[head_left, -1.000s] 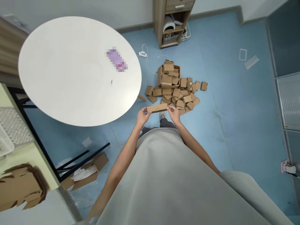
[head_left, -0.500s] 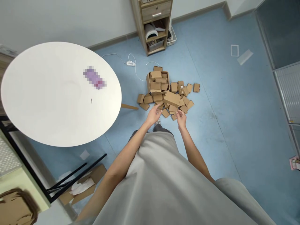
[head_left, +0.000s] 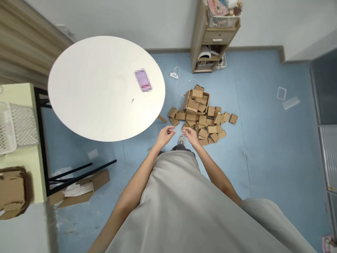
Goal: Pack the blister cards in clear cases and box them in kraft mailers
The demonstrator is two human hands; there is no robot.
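My left hand (head_left: 165,136) hovers in front of my body, its fingers curved and apart from the thumb, with nothing visible in it. Facing it across a small gap is my right hand (head_left: 191,135), also empty, with loosely bent fingers. Just beyond my right hand spreads a heap of small brown cardboard boxes (head_left: 212,129) on the floor. Behind the heap, a larger open carton (head_left: 186,99) is filled with more of these small boxes. My shoe (head_left: 181,140) shows on the floor between my hands.
A round white table (head_left: 105,116) stands on the left, with a blurred purple item (head_left: 143,80) on it. A wooden cabinet (head_left: 196,38) is against the wall. A white power strip (head_left: 174,75) with cables lies behind the boxes. Black metal legs (head_left: 84,174) and an open carton (head_left: 101,180) are lower left.
The view has turned left. A brown box that was in front of my hands, above the heap, no longer shows there. My hands have come closer together, with my right hand moving left.
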